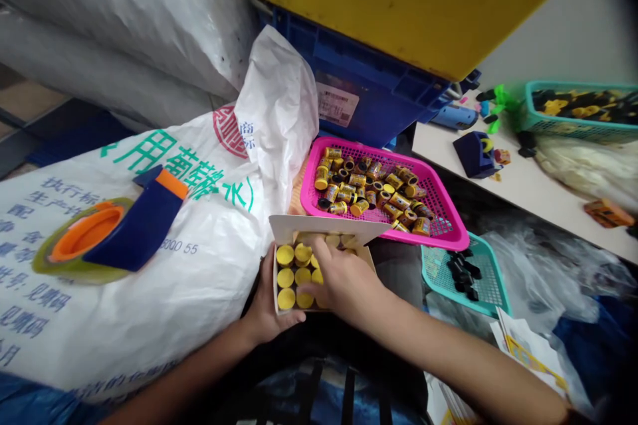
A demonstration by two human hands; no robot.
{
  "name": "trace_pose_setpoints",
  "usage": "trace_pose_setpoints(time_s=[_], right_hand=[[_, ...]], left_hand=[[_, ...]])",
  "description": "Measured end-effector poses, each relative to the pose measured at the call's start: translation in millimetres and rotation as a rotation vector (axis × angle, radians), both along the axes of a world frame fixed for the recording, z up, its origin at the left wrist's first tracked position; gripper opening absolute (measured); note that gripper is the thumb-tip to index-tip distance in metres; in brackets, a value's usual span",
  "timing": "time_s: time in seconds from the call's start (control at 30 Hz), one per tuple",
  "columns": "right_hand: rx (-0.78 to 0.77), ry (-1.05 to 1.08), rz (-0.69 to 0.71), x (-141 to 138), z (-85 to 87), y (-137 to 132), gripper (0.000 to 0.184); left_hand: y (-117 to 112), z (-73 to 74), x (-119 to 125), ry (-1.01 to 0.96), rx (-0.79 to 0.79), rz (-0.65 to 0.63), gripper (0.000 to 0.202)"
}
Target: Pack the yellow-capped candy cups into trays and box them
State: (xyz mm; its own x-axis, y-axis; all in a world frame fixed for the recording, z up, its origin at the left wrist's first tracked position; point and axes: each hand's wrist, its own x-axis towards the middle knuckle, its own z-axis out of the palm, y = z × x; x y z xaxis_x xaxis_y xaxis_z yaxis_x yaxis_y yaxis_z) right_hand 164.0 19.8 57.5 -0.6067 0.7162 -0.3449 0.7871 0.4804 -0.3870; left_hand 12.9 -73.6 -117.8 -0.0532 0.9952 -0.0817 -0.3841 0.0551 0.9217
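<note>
On the far left a blue-and-orange tape dispenser lies on a white woven sack. The sack is printed with large green Chinese characters, a red round seal and digits ending "000 55"; the smaller blue print I can't make out.

The left hand grips the near left corner of a small cardboard box, held low in front of the person with its flap up. The box is filled with rows of yellow-capped tubs. It looks light and thin-walled, likely to buckle if squeezed, so it is best supported from beneath.

The right hand lies palm-down over the tubs, fingers curled. I cannot tell whether it pinches one.

Behind is a pink basket of loose tubs, small, smooth and apt to roll. To the right a teal basket holds black pieces.
</note>
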Motion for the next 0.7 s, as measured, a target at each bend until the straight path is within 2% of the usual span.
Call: trace_pose_setpoints(time_s=[0.07,0.13,0.17,0.2,0.23,0.3,0.37,0.4,0.47,0.57,0.7], right_hand=[[0.059,0.330,-0.073,23,31.9,11,0.021],[0.280,0.532,-0.272,44,52.2,38,0.029],[0.401,0.525,-0.364,52,54.0,57,0.034],[0.496,0.452,-0.400,57,49.6,79,0.036],[0.502,0.336,-0.348,59,39.7,103,0.033],[0.364,0.101,0.038,55,9.4,145,0.021],[0.278,0.022,0.264,45,-22.3,175,0.028],[0.258,0.009,0.333,41,-34.9,183,0.032],[0.249,-0.003,0.403,36,-51.0,191,0.028],[0.242,-0.031,0.477,40,-59.8,193,0.022],[0.288,-0.131,0.527,45,-69.1,192,0.042]], left_hand=[[0,1.6,0,0.053,0.088,-0.035,0.118],[-1,2.6,0,0.089,0.127,-0.060,0.109],[-1,2.4,-1,0.094,0.123,-0.065,0.108],[-1,1.5,-1,0.100,0.116,-0.072,0.108],[-2,0.0,-1,0.108,0.106,-0.075,0.109],[-3,-4.1,-3,0.138,0.082,-0.077,0.114],[-3,-7.2,-3,0.157,0.051,-0.064,0.122],[-3,-7.6,-3,0.157,0.039,-0.052,0.125],[-3,-5.9,-1,0.142,0.032,-0.036,0.125],[-2,-0.2,0,0.143,0.057,-0.041,0.117],[0,2.8,0,0.177,0.047,-0.047,0.111]])
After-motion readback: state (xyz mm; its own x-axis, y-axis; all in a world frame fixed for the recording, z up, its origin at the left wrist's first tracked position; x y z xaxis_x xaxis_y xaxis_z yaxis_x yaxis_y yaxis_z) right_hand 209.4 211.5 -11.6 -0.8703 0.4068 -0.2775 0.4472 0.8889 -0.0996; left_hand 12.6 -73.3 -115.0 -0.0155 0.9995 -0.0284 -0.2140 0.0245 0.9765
